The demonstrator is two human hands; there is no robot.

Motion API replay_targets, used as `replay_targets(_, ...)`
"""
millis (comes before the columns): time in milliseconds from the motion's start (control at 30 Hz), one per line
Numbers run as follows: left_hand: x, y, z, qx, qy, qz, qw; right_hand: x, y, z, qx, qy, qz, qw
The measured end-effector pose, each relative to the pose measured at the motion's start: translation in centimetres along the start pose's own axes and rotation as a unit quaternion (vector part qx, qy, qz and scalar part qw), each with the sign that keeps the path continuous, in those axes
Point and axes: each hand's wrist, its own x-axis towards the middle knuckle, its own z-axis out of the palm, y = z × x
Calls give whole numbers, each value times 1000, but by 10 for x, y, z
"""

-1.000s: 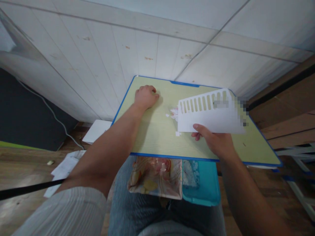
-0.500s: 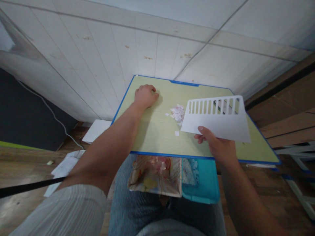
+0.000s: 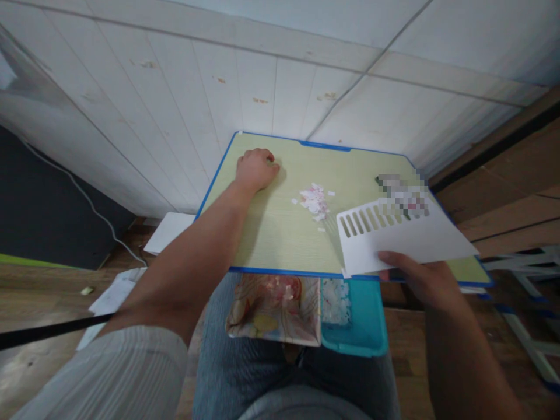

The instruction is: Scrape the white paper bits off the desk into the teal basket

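Observation:
My right hand grips a thin white slotted sheet by its near edge, thumb on top. A row of long slots runs along its far side. The sheet tilts over the right front part of the pale yellow table with blue edging. Left of it lies a small heap of white and pinkish paper bits, with a few loose bits around. A small white bit shows at the table's front edge, by the sheet's corner. My left hand rests on the far left of the table, fingers curled in a loose fist.
Below the front edge, on my lap, sit a patterned open box and a turquoise tray holding white bits. A pixelated object lies at the table's right. A white panelled wall stands behind; cardboard is at right.
My right hand has drawn the slotted sheet toward me and to the right, past the front edge. A bit near the heap has shifted. My left hand stays in place.

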Motion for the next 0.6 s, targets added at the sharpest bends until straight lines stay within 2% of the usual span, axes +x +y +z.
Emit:
replay_targets(133,0,-1,0,-3,2,2,1000,0,8,-6,14,-5,27,1000)
replay_targets(233,0,-1,-1,-7,3,0,1000,0,7,-7,0,-28,10,1000)
replay_targets(300,-1,-1,-1,-8,2,-1,1000,1,3,-5,-1,-17,7,1000)
replay_targets(433,0,0,-2,-4,-2,0,1000,10,-7,18,-18,73,-7,997)
replay_targets(600,0,-1,-1,-6,-2,-2,1000,32,-10,54,-19,85,-46,995)
